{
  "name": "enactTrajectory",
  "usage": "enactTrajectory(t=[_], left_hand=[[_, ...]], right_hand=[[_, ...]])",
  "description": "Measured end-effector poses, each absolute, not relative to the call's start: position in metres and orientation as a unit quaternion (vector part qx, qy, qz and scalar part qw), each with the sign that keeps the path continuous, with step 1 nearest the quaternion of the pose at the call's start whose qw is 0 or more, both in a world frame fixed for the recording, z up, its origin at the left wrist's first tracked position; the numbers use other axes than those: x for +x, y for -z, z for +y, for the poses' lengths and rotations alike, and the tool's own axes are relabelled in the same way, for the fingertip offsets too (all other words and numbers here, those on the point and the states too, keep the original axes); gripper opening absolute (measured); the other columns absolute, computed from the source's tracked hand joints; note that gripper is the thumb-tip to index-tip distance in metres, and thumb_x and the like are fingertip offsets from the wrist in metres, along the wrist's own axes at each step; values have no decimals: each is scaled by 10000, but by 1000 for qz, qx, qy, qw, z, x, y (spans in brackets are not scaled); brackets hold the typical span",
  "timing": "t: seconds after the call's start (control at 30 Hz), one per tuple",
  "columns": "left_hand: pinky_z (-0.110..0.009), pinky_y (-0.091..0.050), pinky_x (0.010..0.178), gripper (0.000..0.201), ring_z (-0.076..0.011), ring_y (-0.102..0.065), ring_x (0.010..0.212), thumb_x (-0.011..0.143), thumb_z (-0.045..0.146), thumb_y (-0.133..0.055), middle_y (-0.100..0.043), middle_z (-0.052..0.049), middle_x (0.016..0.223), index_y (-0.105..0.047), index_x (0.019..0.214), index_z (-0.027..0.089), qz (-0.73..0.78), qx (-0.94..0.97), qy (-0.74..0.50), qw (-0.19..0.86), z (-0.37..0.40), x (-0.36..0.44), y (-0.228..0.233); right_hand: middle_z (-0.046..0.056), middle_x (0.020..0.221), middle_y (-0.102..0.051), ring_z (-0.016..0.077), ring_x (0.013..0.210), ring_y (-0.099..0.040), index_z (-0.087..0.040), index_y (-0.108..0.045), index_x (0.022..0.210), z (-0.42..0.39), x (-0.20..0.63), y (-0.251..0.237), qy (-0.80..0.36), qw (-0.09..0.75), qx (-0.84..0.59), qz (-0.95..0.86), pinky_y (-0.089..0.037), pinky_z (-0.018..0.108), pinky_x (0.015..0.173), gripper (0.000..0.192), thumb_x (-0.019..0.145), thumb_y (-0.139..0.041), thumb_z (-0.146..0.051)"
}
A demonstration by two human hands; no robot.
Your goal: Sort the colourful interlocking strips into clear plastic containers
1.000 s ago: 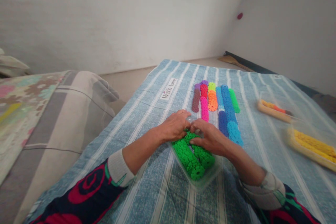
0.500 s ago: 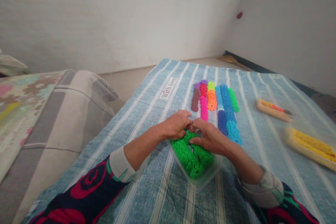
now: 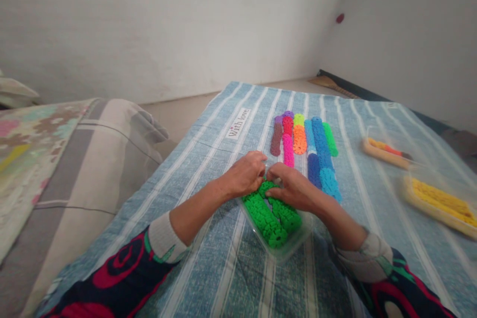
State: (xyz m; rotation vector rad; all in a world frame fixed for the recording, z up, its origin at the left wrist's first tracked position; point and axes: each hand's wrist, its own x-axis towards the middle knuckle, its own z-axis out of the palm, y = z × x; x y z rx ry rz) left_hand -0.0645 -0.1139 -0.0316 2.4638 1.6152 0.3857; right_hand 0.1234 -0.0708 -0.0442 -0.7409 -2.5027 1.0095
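Note:
A clear plastic container [image 3: 278,254] in front of me holds rolls of green snowflake-shaped plastic discs [image 3: 265,221]. Over its far left end, my left hand [image 3: 248,173] curls its fingers down onto the green discs. My right hand [image 3: 292,185] reaches in from the right, with its thumb and fingers closed on the green discs at the far end. The two hands' fingertips are close together and partly hide the discs there. Exactly how many discs each hand grips cannot be seen.
Beyond the hands, disc rolls in pink [image 3: 288,151], orange [image 3: 299,140], blue [image 3: 321,144] and other colours lie on the striped blue cloth [image 3: 208,169]. At the right stand a container of yellow discs [image 3: 441,201] and a container with orange and red discs [image 3: 387,151]. A draped surface [image 3: 112,159] is at left.
Both hands stay at the container's far end, with small finger shifts among the green discs. The whole view has shifted slightly.

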Motion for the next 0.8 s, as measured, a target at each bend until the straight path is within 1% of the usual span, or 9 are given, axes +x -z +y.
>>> enactTrajectory(t=[0.1,0.2,0.37,0.43,0.57,0.7,0.8], left_hand=[[-415,-470,1040,115,-267,-554,1224,766,114,-564,-650,-135,1227,-667,734,156,536,832,-128,62,-116,-67,33],[-387,-478,1028,157,-244,-580,1186,796,107,-532,-661,-128,1201,-679,773,157,522,841,-126,63,-116,-69,32],[-351,-500,970,221,-207,-634,1045,839,96,-473,-694,-100,1020,-685,846,156,503,853,-111,84,-116,-71,23],[-334,-509,941,219,-194,-639,1015,843,99,-471,-691,-80,984,-679,856,168,512,847,-109,90,-117,-71,21],[-314,-515,916,212,-184,-641,1010,833,95,-484,-687,-62,989,-667,894,184,521,839,-124,100,-121,-73,21],[-312,-513,918,276,-175,-646,1014,817,87,-464,-694,-63,1042,-637,1012,178,522,827,-172,115,-125,-80,22],[-303,-524,868,306,-165,-665,937,817,118,-463,-707,-61,1016,-620,1077,162,546,799,-207,142,-129,-85,21]], right_hand=[[-6,870,-573,147,782,-533,-182,-561,875,-70,122,43,-342,169,-267,-885,-396,286,709,242,728,-749,-141],[-13,849,-570,142,760,-531,-186,-564,884,-70,120,42,-332,162,-276,-888,-388,277,689,243,732,-751,-160],[-5,850,-576,148,757,-539,-187,-573,916,-67,116,43,-306,145,-278,-899,-374,270,668,244,747,-750,-178],[-1,849,-579,150,753,-540,-187,-578,946,-66,115,44,-292,140,-278,-904,-370,270,663,253,759,-748,-200],[5,854,-591,158,760,-552,-194,-585,994,-64,114,46,-265,134,-274,-915,-374,273,670,266,783,-741,-244],[23,876,-604,166,769,-559,-190,-593,1020,-63,114,46,-231,131,-269,-926,-377,280,678,261,812,-721,-281],[34,891,-615,169,769,-566,-186,-601,1032,-63,114,46,-216,126,-269,-930,-379,282,676,247,834,-698,-298]])
